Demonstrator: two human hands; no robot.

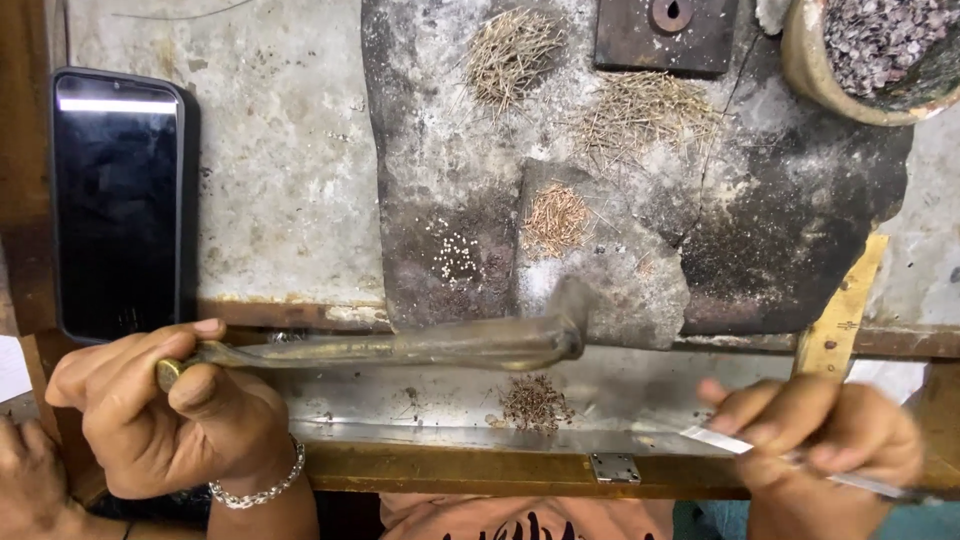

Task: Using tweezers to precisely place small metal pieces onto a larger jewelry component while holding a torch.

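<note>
- Left hand (pixel 165 405): clenched around the near end of a long, curved brass-coloured blowpipe (pixel 400 348); thumb on top, a chain bracelet (pixel 262 487) at the wrist.
- Blowpipe: lies roughly level across the front edge of the bench, its bent tip (pixel 570 318) blurred and pointing at the dark soldering slab (pixel 620 200).
- Right hand (pixel 825 430): pinched on flat metal tweezers (pixel 715 438), tips pointing left above the shiny metal tray (pixel 450 400); the hand is blurred.
- On the slab: a cluster of tiny pale beads (pixel 457 256), a small heap of short copper-coloured wire bits (pixel 556 218), two looser heaps of fine wire (pixel 512 48) above.
- In the tray: a pile of reddish filings (pixel 534 402).
- Elsewhere: a dark phone (pixel 118 190) at left, a bowl of grey chips (pixel 880 50) at top right, a wooden ruler (pixel 842 310).
- Step, as judged: tools are held ready in front of the slab; no piece is gripped in the tweezers.
- Next move, as judged: calls for a fine, steady pick with the tweezer tips, blowpipe tip kept aimed clear of the loose beads.
</note>
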